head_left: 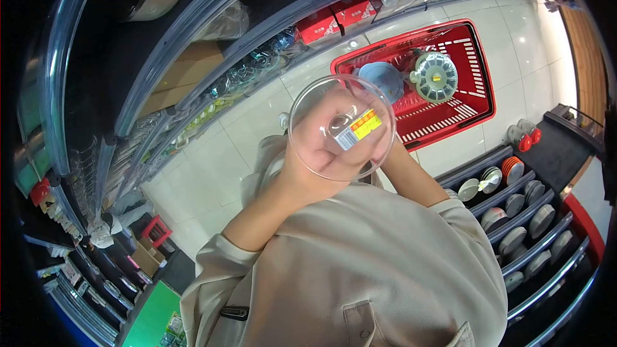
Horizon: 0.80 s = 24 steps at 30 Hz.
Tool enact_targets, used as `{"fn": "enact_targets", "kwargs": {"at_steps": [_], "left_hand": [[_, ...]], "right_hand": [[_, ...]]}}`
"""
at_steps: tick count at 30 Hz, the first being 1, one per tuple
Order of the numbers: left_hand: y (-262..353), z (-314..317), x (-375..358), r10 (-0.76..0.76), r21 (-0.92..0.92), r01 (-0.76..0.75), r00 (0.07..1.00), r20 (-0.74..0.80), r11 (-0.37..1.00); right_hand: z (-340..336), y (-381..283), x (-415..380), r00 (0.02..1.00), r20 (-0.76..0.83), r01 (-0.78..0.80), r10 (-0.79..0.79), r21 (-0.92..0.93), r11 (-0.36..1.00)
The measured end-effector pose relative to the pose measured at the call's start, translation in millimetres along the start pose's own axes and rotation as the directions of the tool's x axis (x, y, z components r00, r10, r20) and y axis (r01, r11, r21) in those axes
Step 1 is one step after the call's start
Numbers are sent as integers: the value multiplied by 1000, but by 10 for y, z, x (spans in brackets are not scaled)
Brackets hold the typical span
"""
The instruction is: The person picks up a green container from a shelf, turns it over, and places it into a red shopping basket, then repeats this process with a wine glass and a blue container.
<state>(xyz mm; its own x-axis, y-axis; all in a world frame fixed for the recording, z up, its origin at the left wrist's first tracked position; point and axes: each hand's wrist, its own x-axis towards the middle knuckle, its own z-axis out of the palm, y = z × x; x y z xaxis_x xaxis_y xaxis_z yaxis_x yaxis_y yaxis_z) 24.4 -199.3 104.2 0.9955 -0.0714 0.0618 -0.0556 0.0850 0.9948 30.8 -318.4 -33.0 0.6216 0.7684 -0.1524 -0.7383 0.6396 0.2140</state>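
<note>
The person stands in a shop aisle and holds a clear glass bowl up in front of the chest, its round base turned toward the camera. Judging by how things lie, the picking is partly done: the red basket on the tiled floor just beyond the bowl already holds a pale blue round dish and a grey-green sectioned lid or tray, while the bowl itself is not yet in the basket and looks to be at the stage of being checked over.

The left hand shows through the glass; its fingers are curled under and around the bowl and grip it from below and behind. The right hand comes up on the basket side of the bowl. Most of it is hidden behind the glass, so I cannot tell whether its fingers close on the rim or only steady it.

The bowl is transparent, shallow and round, with a smooth thick rim that catches the light. A small sticker sits near its middle, white with a barcode at one end and yellow and orange at the other. No chip or crack can be made out, though the glare would hide small ones.

Below the basket, shelves carry rows of small grey and white plates, with a few red ones. Left of the bowl, another shelf rack holds packaged goods, and red boxes stand on it just above the basket.
</note>
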Motion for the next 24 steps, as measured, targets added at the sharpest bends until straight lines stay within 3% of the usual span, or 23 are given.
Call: {"fn": "enact_targets", "kwargs": {"at_steps": [3, 7, 8, 10, 14, 17, 19, 20, 21, 22, 24], "left_hand": [[54, 59, 58, -45, -12, 45, 998, 49, 999], [56, 105, 86, -29, 250, 26, 1000, 10, 968], [54, 106, 96, 12, 329, -23, 999, 36, 944], [9, 121, 65, -8, 345, -12, 998, 54, 938], [-35, 108, 20, -82, 375, 14, 983, 166, 927], [-55, 79, -1, -29, 473, -88, 971, 235, 876], [-57, 99, -27, -39, 466, -78, 971, 235, 881], [-52, 113, -49, -46, 460, -69, 971, 233, 885], [-9, 137, -64, -81, 371, 0, 976, 202, 929], [0, 139, -54, -82, 370, 0, 976, 204, 929], [7, 124, -33, -15, 448, -115, 961, 276, 886]], "right_hand": [[43, 75, -18, 993, 41, 112, -109, -87, 990], [87, 172, -78, 918, -153, 220, -365, -569, 792], [88, 238, -75, 918, -154, 219, -365, -571, 791], [83, 391, -58, 819, 57, 531, -570, -453, 716], [193, 465, -74, 840, 79, 511, -536, -446, 735], [213, 540, -55, 790, 73, 546, -609, -536, 644], [216, 560, -58, 751, 73, 562, -656, -594, 576], [171, 458, -62, 749, 72, 562, -658, -594, 575], [90, 270, -65, 899, -50, 368, -435, -455, 811], [64, 168, -64, 980, -119, 124, -161, -274, 954], [115, 191, -62, 963, -170, 138, -210, -359, 923]]}}
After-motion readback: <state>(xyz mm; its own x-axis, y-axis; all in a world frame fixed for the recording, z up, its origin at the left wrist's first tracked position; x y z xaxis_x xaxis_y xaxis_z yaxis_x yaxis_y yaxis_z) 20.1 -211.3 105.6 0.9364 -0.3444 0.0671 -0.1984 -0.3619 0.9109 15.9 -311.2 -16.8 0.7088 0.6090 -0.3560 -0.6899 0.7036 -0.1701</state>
